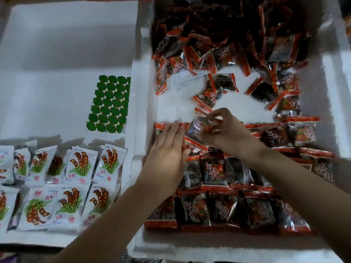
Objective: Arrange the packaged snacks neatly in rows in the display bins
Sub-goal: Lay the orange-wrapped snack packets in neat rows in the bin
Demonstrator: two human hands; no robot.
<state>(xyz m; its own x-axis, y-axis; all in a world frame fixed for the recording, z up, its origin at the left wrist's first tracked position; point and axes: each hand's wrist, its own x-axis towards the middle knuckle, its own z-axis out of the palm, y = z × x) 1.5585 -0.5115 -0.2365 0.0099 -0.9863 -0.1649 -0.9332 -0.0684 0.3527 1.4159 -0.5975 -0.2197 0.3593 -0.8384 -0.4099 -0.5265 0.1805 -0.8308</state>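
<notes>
Held packet: held packet [197,128], small, red and dark glossy film, just above the far edge of the rows [218,186] in the right bin [209,253]
Right hand: right hand [226,130] with fingertips and thumb curled in, clamped on the held packet at its edges
Left hand: left hand [167,149] with fingers straight and together, laid flat on the left end of the rows, gripping nothing
Stock remaining: loose pile [228,35] heaped at the far end of the same bin, bare foam floor between pile and rows
Handling, judged: light, soft, crinkly; film likely slippery; contents lumpy, not plainly fragile
Grip point, judged: red sealed end strips, flat and stiffer than the bulging middle; pinch there
Risk, judged: neighbouring packets sliding out of line while tucking in; steady with the flat palm
Left bin: left bin [66,44] with white packets [76,168] in rows, green pieces [110,105] in a block
</notes>
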